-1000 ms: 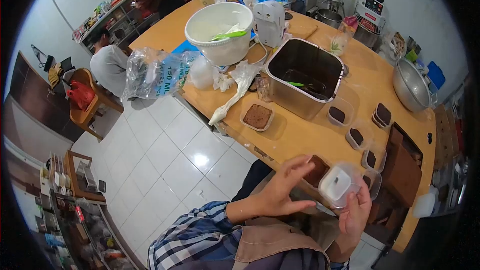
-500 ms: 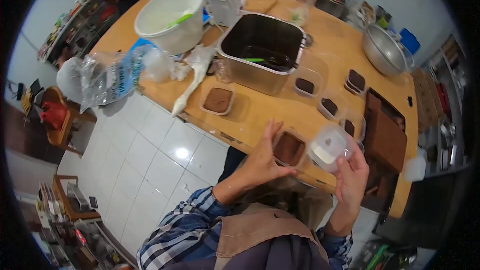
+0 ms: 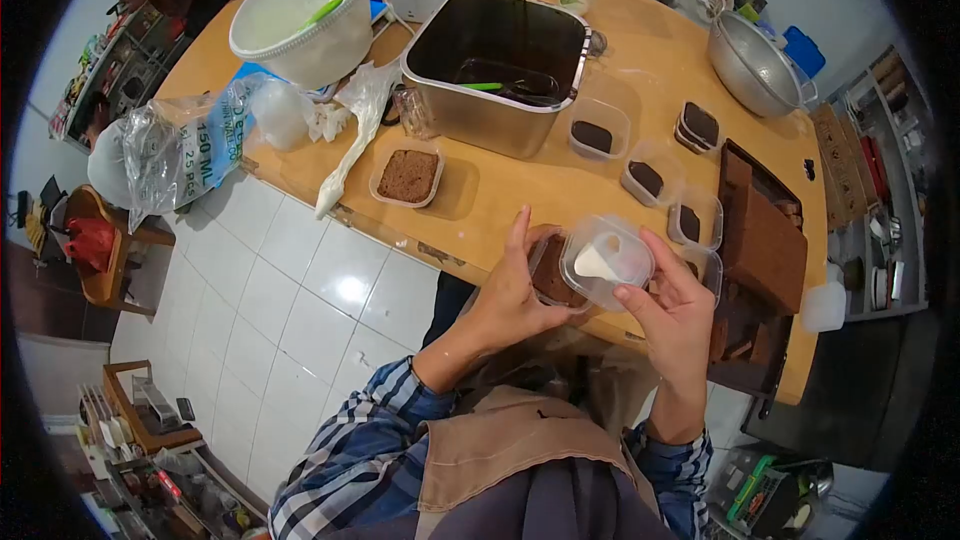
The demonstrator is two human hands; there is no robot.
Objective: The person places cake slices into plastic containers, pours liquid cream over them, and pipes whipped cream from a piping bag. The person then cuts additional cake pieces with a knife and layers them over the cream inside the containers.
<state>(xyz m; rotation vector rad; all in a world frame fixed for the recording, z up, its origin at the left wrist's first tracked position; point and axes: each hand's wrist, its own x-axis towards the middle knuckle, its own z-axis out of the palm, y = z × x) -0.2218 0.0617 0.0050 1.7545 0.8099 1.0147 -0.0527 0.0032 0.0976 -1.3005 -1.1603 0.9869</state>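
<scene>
My left hand [image 3: 500,298] curls around a small clear plastic container of brown cake [image 3: 553,273], close to the table's front edge. In my right hand [image 3: 672,315] is another clear, rounded-square plastic container [image 3: 612,262], pinched by its side between thumb and fingers and tilted. A white patch shows in it; whether that is cream or glare I cannot tell. It overlaps the right part of the cake container in this view. Left of my hands, an open container of cake [image 3: 408,175] stands on the table.
Several small containers with dark contents, one of them here [image 3: 645,178], stand to the right, beside a tray of brown cake [image 3: 765,230]. A deep metal pan [image 3: 490,115] with dark liquid, a white tub [image 3: 300,45], a filled piping bag [image 3: 352,145] and plastic packaging [image 3: 190,155] lie beyond.
My right hand has moved left with the clear container, which now overlaps the cake container. My left hand stays around the cake container. The camera view has shifted slightly.
</scene>
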